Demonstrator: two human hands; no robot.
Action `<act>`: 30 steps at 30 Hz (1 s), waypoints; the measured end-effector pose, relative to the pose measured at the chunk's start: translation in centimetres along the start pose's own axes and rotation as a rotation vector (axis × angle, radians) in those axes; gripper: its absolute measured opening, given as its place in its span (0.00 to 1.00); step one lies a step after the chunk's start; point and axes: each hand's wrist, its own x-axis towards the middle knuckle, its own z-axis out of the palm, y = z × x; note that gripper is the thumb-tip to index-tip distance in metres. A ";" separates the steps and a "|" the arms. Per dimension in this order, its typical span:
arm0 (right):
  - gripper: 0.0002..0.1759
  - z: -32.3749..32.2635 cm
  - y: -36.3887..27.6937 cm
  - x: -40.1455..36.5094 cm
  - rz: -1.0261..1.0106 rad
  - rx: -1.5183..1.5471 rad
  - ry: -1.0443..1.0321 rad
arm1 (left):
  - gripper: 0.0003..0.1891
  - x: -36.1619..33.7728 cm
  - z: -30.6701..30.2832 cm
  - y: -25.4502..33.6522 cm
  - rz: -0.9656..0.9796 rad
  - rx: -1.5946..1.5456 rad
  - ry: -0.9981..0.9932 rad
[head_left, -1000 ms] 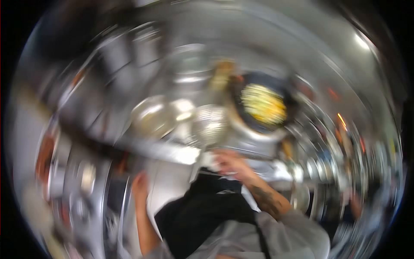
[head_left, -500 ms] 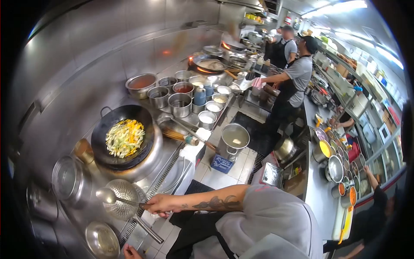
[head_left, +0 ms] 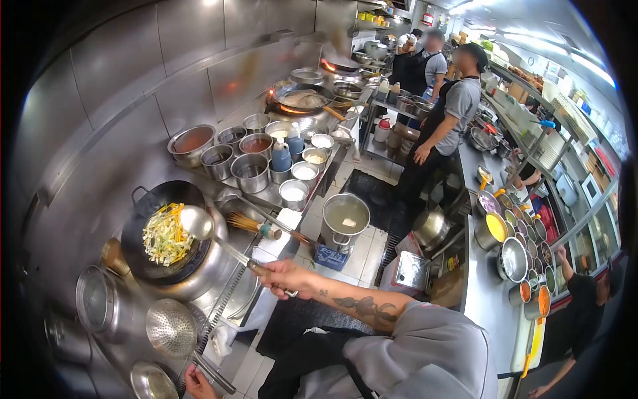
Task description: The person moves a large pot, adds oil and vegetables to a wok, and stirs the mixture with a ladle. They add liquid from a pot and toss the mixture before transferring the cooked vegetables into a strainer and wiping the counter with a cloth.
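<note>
My right hand (head_left: 282,278) is closed around the handle of a ladle (head_left: 232,251). The ladle's round bowl hangs over the right side of a black wok (head_left: 136,229), overlapping the food in this view. Chopped pale and orange vegetables (head_left: 165,234) lie in the wok. At the bottom edge, my left hand (head_left: 198,384) is partly cut off, its visible fingers bent, close beside the handle of a perforated skimmer (head_left: 171,327). The skimmer rests on the steel counter below the wok. What the left hand holds, if anything, I cannot tell.
Metal pots of sauces (head_left: 251,174) and squeeze bottles (head_left: 281,156) stand beyond the wok. A bamboo brush (head_left: 249,226) lies nearby. A stockpot (head_left: 345,216) stands by the aisle. Co-workers (head_left: 458,100) stand farther back; ingredient containers (head_left: 495,228) line the right counter.
My right hand has carried the ladle from above the skimmer up to the wok. A co-worker's arm, earlier stretched out with a pink-and-white cloth, now hangs down.
</note>
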 end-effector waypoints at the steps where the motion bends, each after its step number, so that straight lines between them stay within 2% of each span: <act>1: 0.12 -0.8 -0.8 -0.4 -0.019 0.005 0.020 | 0.13 -0.3 0.0 0.6 0.026 0.007 0.015; 2: 0.09 -1.5 -1.6 -0.8 -0.037 0.037 0.031 | 0.13 -0.6 0.1 1.1 0.052 0.015 0.031; 5: 0.14 -4.0 -3.1 -1.6 -0.040 0.029 0.019 | 0.13 -1.6 0.5 1.9 0.073 0.038 0.064; 8: 0.15 -5.3 -3.3 -2.7 -0.031 0.039 0.059 | 0.14 -2.4 0.4 2.8 0.029 0.139 0.063; 11: 0.13 -6.3 -2.8 -3.9 -0.029 0.073 0.070 | 0.15 -2.4 0.4 2.6 -0.099 0.162 0.056; 12: 0.11 -6.5 -2.6 -4.3 -0.031 0.087 0.076 | 0.15 -2.3 0.7 1.4 0.026 0.159 0.085; 15: 0.12 -7.6 -1.9 -5.2 -0.014 0.056 0.120 | 0.12 -0.3 2.9 -7.5 -0.172 -0.178 -0.029; 17: 0.15 -7.4 -1.6 -5.7 0.001 0.017 0.186 | 0.10 -0.1 4.5 -5.1 -0.056 -0.287 0.050; 18: 0.19 -8.0 -1.1 -5.7 -0.024 -0.036 0.165 | 0.09 0.2 4.1 -2.8 -0.075 -0.304 -0.026; 19: 0.20 -8.2 -0.6 -5.2 -0.062 -0.249 0.272 | 0.09 0.4 4.4 -2.3 -0.002 -0.146 0.039; 21: 0.19 -7.7 -0.6 -3.7 -0.047 -0.510 0.317 | 0.12 0.9 3.9 -1.8 -0.162 -0.361 -0.087; 22: 0.18 -8.6 0.7 -2.2 -0.090 -0.596 0.333 | 0.12 1.0 3.4 -1.7 -0.200 -0.385 -0.087; 25: 0.18 -9.9 2.8 1.8 -0.496 -1.151 0.374 | 0.11 1.4 2.5 -1.8 -0.248 -0.416 -0.108; 27: 0.18 -10.1 4.0 4.8 -0.491 -1.323 0.401 | 0.10 1.3 1.5 -2.2 -0.218 -0.359 -0.083; 28: 0.17 -11.2 5.4 6.9 -0.510 -1.435 0.416 | 0.09 0.8 1.7 -5.5 -0.211 -0.387 -0.098; 29: 0.16 -12.5 6.5 8.8 -0.524 -1.550 0.452 | 0.10 0.6 1.5 -6.2 -0.153 -0.327 -0.101; 30: 0.17 -13.6 7.9 10.9 -0.411 -1.521 0.461 | 0.10 0.8 1.2 -6.6 -0.085 -0.275 -0.104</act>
